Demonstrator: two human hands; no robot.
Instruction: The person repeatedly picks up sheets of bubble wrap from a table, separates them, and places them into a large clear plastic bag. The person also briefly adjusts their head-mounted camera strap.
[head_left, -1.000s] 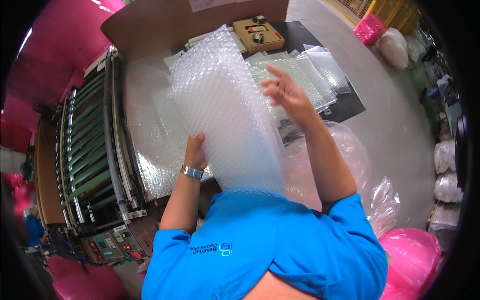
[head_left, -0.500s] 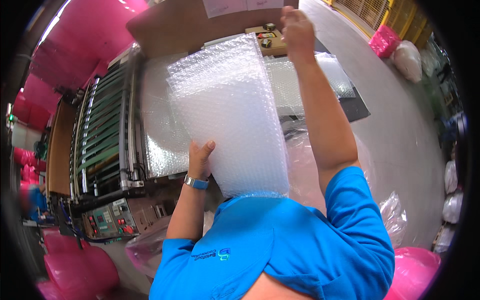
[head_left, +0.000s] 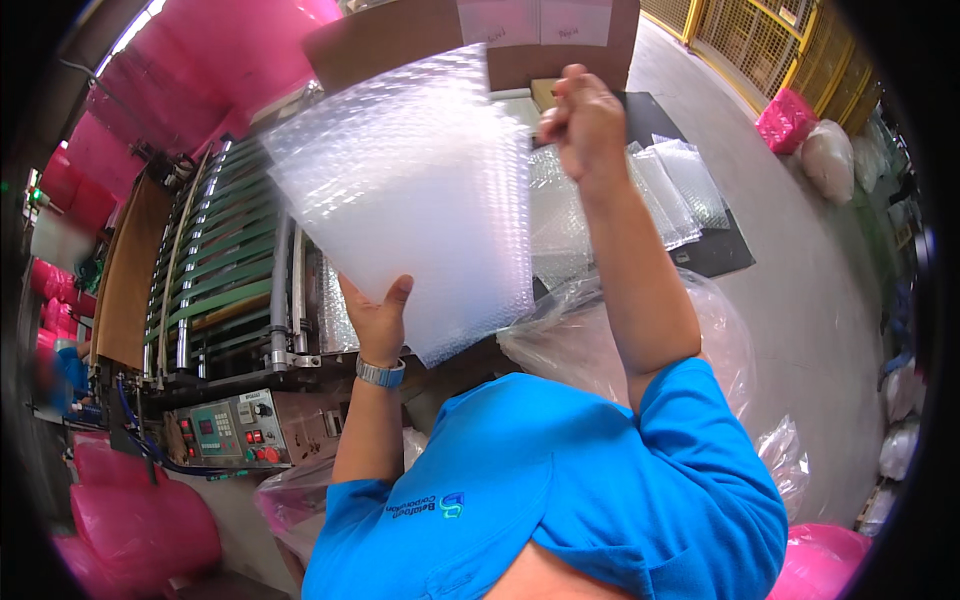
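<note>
A stack of clear bubble wrap sheets (head_left: 420, 200), several layers thick, is held up in front of me. Near its lower left edge, my left hand (head_left: 375, 318) grips it with the thumb on the front face. The sheets fan out slightly at the top left. To the right of the stack, my right hand (head_left: 588, 125) is raised, its fingers curled in and nothing visible in them. Below and beyond that hand, more bubble wrap sheets (head_left: 690, 185) lie in overlapping piles on a dark table (head_left: 728, 248).
At left stands a machine with green belts (head_left: 225, 230) and rollers, its control panel (head_left: 225, 432) on the near side. A brown board (head_left: 400, 45) rises behind the table. Clear plastic film (head_left: 720, 330) bulges beside me. Pink rolls (head_left: 140, 510) stand lower left; a yellow mesh fence (head_left: 750, 45) is far right.
The stack has shifted left and up in my left hand, baring more sheets on the table at right. My right hand has come down and slightly left.
</note>
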